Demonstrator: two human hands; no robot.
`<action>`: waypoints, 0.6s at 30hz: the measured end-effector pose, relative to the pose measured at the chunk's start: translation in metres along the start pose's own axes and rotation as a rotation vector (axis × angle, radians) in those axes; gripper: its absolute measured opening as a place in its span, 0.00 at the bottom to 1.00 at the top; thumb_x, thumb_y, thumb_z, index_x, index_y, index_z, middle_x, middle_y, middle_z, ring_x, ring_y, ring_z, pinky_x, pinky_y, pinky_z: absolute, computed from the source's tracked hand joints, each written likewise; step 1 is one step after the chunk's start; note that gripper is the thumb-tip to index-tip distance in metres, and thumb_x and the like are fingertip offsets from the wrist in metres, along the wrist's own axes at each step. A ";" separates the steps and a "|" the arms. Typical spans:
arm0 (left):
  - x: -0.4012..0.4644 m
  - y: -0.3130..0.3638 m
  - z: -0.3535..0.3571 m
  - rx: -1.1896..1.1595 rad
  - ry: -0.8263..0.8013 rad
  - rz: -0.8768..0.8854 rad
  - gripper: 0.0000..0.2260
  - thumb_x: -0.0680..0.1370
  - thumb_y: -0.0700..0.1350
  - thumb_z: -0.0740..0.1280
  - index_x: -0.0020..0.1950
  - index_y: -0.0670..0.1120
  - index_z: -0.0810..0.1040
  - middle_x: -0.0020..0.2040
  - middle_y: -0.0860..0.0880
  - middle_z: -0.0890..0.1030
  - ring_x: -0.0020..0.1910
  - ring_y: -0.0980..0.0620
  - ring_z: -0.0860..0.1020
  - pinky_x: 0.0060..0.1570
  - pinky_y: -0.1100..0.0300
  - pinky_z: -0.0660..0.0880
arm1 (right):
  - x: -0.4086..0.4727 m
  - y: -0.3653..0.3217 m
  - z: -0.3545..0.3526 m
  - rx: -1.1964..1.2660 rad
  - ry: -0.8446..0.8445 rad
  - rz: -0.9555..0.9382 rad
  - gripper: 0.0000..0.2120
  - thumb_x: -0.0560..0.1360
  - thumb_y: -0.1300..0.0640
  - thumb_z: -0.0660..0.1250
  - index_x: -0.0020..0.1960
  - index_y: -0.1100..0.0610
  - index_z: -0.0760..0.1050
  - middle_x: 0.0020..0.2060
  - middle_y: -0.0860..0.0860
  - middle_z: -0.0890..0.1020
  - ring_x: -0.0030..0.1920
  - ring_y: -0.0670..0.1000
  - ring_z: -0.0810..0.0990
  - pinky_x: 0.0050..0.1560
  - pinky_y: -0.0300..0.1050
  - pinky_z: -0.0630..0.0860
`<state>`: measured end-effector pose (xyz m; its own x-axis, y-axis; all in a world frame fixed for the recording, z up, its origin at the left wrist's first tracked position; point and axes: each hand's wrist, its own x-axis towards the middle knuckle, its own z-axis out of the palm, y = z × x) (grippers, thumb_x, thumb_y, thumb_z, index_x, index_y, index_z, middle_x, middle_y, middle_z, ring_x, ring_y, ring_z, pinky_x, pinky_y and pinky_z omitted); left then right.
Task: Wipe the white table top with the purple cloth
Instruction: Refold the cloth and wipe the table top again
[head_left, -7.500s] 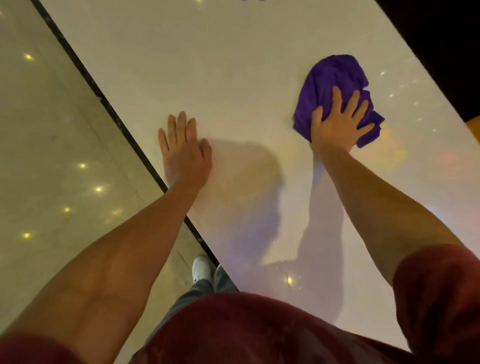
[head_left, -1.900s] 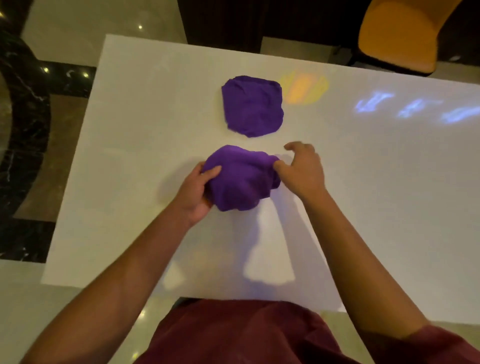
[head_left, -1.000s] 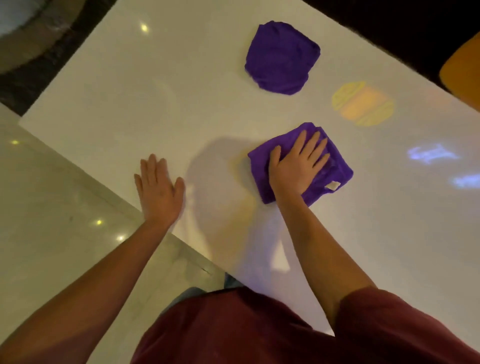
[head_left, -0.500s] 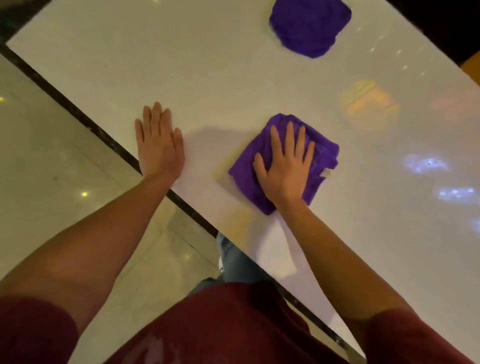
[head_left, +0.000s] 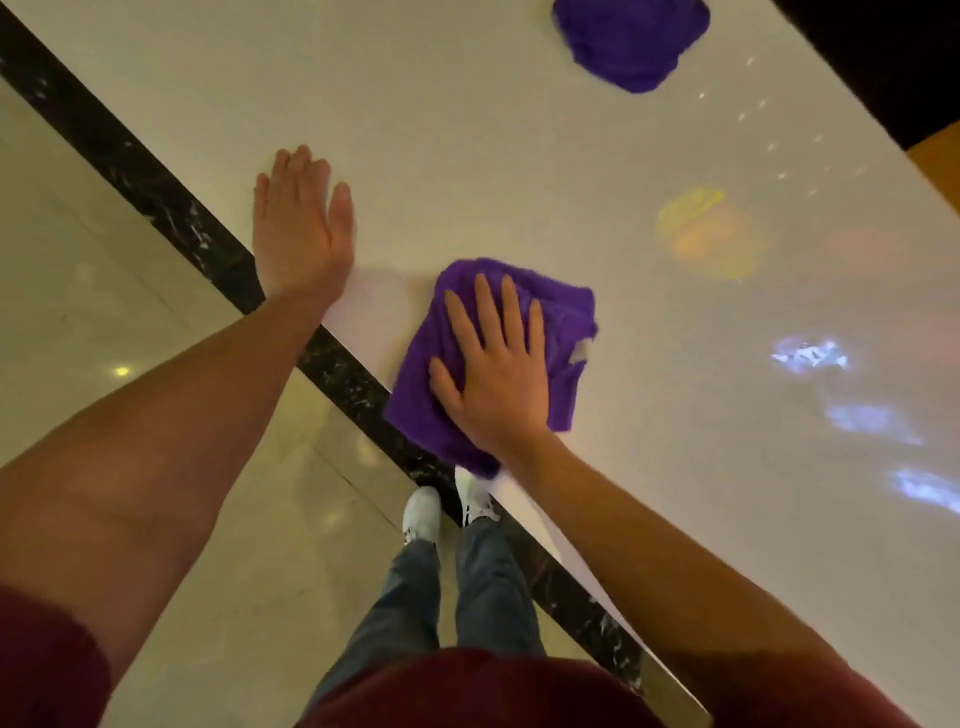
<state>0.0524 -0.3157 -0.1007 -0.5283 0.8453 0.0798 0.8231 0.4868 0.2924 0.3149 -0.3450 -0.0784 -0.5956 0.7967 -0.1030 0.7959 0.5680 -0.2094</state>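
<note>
The white table top (head_left: 519, 156) runs diagonally across the view. A folded purple cloth (head_left: 558, 322) lies at the table's near edge, its lower corner reaching the rim. My right hand (head_left: 493, 374) presses flat on the cloth with fingers spread. My left hand (head_left: 301, 228) rests flat on the bare table to the left, right at the edge, fingers together, holding nothing.
A second purple cloth (head_left: 631, 41) lies bunched at the far side of the table. Coloured light patches (head_left: 706, 234) shine on the surface. Below the edge are a black marble floor strip (head_left: 156, 197), beige tiles and my white shoes (head_left: 423, 514).
My right hand has dragged the cloth toward me, to the table's near edge. The view has tipped down, showing my legs and shoes. My left hand stays planted at the edge.
</note>
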 end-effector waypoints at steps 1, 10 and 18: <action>0.000 0.001 0.000 0.020 -0.004 0.003 0.38 0.84 0.63 0.33 0.78 0.42 0.66 0.81 0.41 0.65 0.82 0.42 0.60 0.82 0.46 0.52 | -0.039 0.024 0.000 -0.013 -0.038 -0.049 0.35 0.83 0.34 0.52 0.86 0.49 0.55 0.86 0.55 0.56 0.86 0.60 0.50 0.84 0.67 0.47; -0.010 0.010 0.001 0.128 0.001 -0.016 0.35 0.85 0.63 0.37 0.79 0.41 0.62 0.82 0.39 0.61 0.81 0.38 0.59 0.80 0.42 0.54 | 0.012 0.169 -0.046 -0.042 0.092 0.678 0.37 0.80 0.38 0.48 0.86 0.52 0.56 0.85 0.59 0.57 0.85 0.64 0.52 0.82 0.68 0.49; -0.104 0.082 -0.020 -0.348 0.200 -0.213 0.23 0.87 0.51 0.54 0.73 0.37 0.73 0.78 0.39 0.68 0.78 0.48 0.63 0.78 0.58 0.59 | -0.088 0.055 0.000 0.017 -0.055 -0.157 0.35 0.83 0.35 0.53 0.85 0.49 0.56 0.86 0.55 0.57 0.86 0.61 0.50 0.83 0.68 0.49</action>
<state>0.1701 -0.3683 -0.0658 -0.7363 0.6585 0.1553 0.5907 0.5139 0.6221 0.4112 -0.3837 -0.0811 -0.7177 0.6858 -0.1213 0.6913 0.6804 -0.2431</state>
